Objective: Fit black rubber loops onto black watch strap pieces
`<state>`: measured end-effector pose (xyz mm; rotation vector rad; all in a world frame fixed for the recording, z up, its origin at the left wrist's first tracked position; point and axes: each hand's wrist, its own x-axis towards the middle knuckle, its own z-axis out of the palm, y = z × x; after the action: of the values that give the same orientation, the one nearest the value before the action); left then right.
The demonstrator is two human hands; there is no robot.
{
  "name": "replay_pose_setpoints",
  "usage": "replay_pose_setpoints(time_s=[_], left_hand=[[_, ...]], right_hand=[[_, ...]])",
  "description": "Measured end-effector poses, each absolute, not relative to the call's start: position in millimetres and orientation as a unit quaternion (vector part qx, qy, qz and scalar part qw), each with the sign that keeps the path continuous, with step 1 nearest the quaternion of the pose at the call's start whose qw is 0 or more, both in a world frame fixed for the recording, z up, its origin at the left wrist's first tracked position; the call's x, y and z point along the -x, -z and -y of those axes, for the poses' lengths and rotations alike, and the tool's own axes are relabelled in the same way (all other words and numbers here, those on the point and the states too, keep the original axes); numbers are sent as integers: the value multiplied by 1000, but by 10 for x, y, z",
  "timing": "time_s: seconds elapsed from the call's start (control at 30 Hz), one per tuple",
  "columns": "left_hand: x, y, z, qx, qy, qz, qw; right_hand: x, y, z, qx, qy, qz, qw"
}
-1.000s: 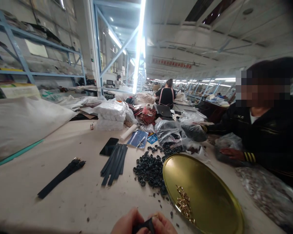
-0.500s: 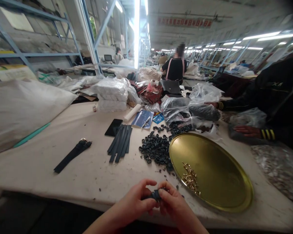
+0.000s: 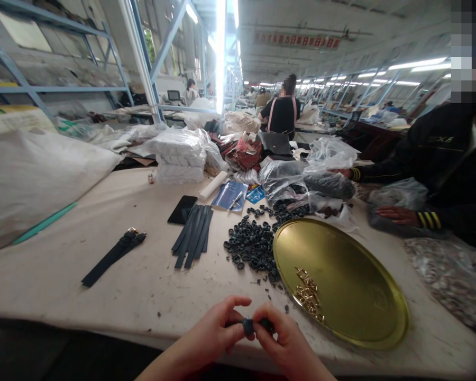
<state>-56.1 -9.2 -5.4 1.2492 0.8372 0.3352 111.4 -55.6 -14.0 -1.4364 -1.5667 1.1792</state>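
Observation:
My left hand (image 3: pixel 216 330) and my right hand (image 3: pixel 283 338) meet at the near edge of the table, both pinching a small black loop (image 3: pixel 250 325) between their fingertips. Just beyond them lies a pile of black loops (image 3: pixel 254 246) next to a round gold tray (image 3: pixel 353 264) that holds a few gold buckles (image 3: pixel 308 292). A bundle of black straps (image 3: pixel 194 235) and a finished black strap with a buckle (image 3: pixel 113 256) lie further left on the table.
A co-worker in a dark jacket sits at the right, a hand (image 3: pixel 394 214) resting on a plastic bag. Clear bags of parts (image 3: pixel 301 182), a phone (image 3: pixel 182 209), a blue booklet (image 3: pixel 230 194) and stacked white packs (image 3: pixel 180 159) crowd the far side. A large white sack (image 3: pixel 31 180) lies left.
The view tipped down over the last second, bringing my hands fully into sight. They stay together on the black loop, fingers shifting slightly.

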Motion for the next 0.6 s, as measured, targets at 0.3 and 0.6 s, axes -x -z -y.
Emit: replay_pose_setpoints(time_s=[0.3,0.6], left_hand=[[698,-204,180,-677,10,-392,623],[771,-405,260,-754,28,-414,509]], right_hand=[[-1098,145,692,568,-483,593,304],[-1079,281,802,609,-354,639,308]])
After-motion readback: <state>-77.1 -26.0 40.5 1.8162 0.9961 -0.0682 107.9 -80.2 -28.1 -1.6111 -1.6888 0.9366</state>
